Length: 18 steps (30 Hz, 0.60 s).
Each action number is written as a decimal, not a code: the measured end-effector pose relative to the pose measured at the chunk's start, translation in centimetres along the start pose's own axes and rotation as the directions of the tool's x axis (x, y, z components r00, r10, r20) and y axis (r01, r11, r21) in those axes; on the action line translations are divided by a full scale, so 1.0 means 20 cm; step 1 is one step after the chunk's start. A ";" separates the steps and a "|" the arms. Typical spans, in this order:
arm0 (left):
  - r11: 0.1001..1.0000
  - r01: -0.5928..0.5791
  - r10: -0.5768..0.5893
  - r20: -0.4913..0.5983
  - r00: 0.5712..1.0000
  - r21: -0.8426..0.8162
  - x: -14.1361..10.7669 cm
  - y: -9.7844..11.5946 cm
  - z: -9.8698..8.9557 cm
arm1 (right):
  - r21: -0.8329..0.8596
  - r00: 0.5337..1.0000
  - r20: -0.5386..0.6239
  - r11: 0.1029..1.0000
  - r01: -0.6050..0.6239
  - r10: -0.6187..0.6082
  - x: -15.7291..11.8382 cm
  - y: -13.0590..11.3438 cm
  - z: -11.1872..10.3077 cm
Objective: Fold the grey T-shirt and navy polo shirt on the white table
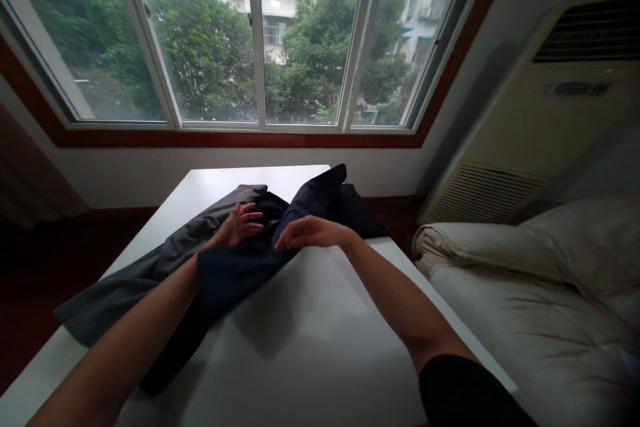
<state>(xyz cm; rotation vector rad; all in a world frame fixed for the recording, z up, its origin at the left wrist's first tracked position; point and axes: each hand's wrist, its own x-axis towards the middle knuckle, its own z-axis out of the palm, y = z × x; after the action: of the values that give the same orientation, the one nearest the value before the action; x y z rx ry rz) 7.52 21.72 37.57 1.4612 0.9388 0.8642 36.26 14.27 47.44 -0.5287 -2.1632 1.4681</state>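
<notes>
Dark navy cloth (240,277) lies bunched on a white table (330,333), with a raised fold reaching toward the window. Beneath and left of it stretches a dark grey garment (115,290). My left hand (239,225) is over the cloth with its fingers spread and nothing in them; part of the navy cloth passes across my left wrist. Just to the right, my right hand (313,232) bends downward, its fingertips closed on the edge of the navy cloth.
Behind the table is a wide window (260,139) with a brown frame. A beige air conditioner (530,120) leans into view at the right. Below it, a pale padded cover (510,300) lies beside the table's right edge. A curtain (35,173) hangs at the far left.
</notes>
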 end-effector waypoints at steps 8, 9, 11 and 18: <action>0.749 -0.271 0.036 0.371 0.928 0.604 -0.69 -0.06 0.19 | -0.036 0.251 -0.947 0.714 -0.699 0.199 -0.14 0.47 -0.55; 0.657 -0.328 0.067 0.381 0.922 0.679 -0.74 -0.06 0.25 | 0.015 0.160 -0.965 0.655 -0.756 0.207 -0.18 0.52 -0.62; 0.506 -0.363 0.081 0.376 0.923 0.783 -0.80 -0.07 0.36 | 0.094 0.041 -0.974 0.561 -0.823 0.224 -0.25 0.61 -0.69; 0.251 -0.186 -0.028 0.199 0.980 0.950 -0.81 -0.14 0.27 | 0.140 -0.074 -0.980 0.373 -0.917 0.184 -0.36 0.82 -0.71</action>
<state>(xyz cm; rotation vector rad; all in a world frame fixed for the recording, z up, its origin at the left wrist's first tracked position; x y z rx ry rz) 5.59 4.85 34.10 2.6452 1.3658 0.0574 51.18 26.74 35.37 -2.2966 -1.1287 0.1758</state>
